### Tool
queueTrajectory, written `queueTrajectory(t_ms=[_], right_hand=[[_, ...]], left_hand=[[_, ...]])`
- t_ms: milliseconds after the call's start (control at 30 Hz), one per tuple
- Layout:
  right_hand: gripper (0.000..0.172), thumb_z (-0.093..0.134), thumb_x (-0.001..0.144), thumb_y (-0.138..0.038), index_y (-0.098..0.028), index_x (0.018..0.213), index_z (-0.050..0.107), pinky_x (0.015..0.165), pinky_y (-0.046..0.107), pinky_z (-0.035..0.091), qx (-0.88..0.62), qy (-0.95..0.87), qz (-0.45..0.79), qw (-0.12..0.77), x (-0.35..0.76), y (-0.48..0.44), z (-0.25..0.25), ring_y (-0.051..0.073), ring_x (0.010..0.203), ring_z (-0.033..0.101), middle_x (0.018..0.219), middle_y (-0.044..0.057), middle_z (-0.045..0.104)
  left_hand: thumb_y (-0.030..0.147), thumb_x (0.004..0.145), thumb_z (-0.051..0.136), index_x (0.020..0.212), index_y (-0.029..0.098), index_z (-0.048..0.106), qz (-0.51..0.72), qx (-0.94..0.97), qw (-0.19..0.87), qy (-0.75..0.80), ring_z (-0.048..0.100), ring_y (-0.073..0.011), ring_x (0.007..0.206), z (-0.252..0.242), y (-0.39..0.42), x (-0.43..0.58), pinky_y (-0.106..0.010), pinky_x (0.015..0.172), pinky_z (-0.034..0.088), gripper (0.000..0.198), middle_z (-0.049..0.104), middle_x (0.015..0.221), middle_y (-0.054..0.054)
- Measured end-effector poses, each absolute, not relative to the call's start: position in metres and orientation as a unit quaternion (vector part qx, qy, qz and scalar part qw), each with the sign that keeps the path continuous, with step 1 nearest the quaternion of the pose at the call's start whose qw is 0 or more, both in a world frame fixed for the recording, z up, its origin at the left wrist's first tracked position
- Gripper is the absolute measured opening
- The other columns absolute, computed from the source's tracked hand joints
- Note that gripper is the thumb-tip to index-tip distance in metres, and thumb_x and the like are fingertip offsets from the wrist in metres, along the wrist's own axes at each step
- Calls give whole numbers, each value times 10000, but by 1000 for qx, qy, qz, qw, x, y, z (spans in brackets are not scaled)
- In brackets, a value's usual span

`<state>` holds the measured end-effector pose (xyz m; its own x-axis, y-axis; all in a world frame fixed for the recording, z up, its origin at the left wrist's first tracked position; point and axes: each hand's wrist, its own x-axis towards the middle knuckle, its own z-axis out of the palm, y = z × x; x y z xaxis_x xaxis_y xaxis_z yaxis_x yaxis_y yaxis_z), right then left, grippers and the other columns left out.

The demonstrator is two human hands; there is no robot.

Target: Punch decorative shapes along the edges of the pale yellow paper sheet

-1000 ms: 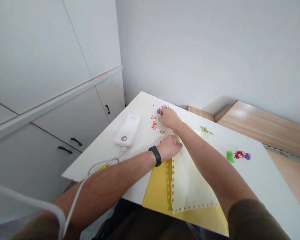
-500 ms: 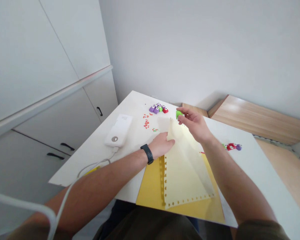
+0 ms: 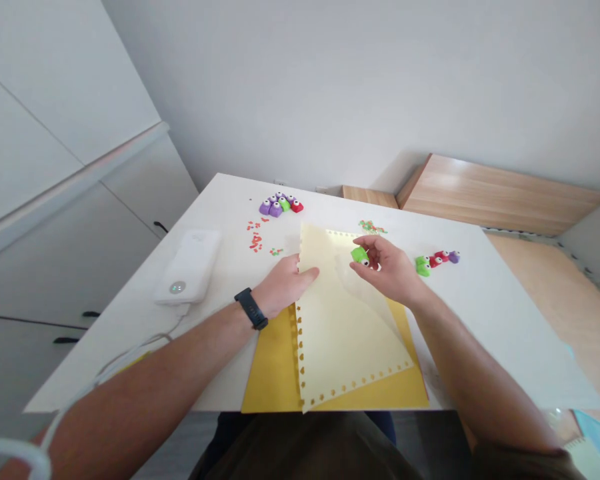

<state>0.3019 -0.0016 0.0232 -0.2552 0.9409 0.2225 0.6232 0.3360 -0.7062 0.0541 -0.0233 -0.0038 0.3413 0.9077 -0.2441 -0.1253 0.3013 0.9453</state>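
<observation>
My left hand (image 3: 286, 285), with a dark watch band (image 3: 251, 309) on its wrist, pinches the left edge of a cream sheet of paper (image 3: 347, 327), thumb on top. Small shapes are punched along the sheet's left and bottom edges, and some show at its top edge. Under the sheet lies a yellow sheet (image 3: 270, 373). My right hand (image 3: 387, 267) grips a small green craft punch (image 3: 360, 256) between thumb and fingers, above the upper right of the cream sheet. From this angle I cannot tell whether the punch touches the paper.
Purple, green and red punches (image 3: 276, 209) cluster at the back left; several more punches (image 3: 436, 260) stand at the right. Red paper bits (image 3: 255, 241) and green-orange bits (image 3: 373, 227) lie on the white table (image 3: 480, 320). A white power bank (image 3: 190, 267) with a cable sits left.
The view has swung to the right. My right hand has brought the green punch lower and nearer the sheet. My left hand still holds the paper's left edge.
</observation>
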Motion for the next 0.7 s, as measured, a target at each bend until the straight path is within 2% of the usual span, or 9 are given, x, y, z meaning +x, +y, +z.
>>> queueTrajectory(t_ms=[133, 300, 467, 700], right_hand=[[454, 838, 833, -394, -243, 1244, 722, 695, 344, 482, -522, -740, 278, 322, 312, -4, 16, 139, 682, 538, 892, 13, 635], [502, 897, 769, -432, -250, 1195, 704, 611, 310, 413, -523, -631, 454, 349, 322, -6, -2, 126, 631, 483, 729, -54, 538], [542, 910, 732, -341, -252, 1210, 667, 708, 321, 484, -506, -583, 524, 360, 325, -8, -11, 137, 741, 602, 882, -21, 670], [502, 895, 752, -329, -243, 1178, 644, 723, 330, 510, -502, -559, 546, 370, 322, -9, -15, 134, 750, 628, 925, -9, 701]], left_hand=[[275, 851, 762, 1286, 169, 736, 378, 451, 681, 437, 803, -321, 1009, -3, -23, 53, -449, 910, 647, 448, 800, 1254, -121], [272, 876, 745, 1340, 173, 721, 380, 459, 667, 448, 795, -330, 1057, -6, -23, 51, -458, 933, 645, 475, 790, 1282, -123], [275, 868, 761, 1351, 177, 725, 384, 460, 668, 441, 796, -338, 1058, -2, -23, 51, -447, 897, 660, 494, 781, 1304, -119], [294, 857, 787, 1363, 180, 722, 382, 445, 672, 452, 809, -353, 1000, -1, -22, 51, -430, 784, 679, 523, 786, 1292, -125]])
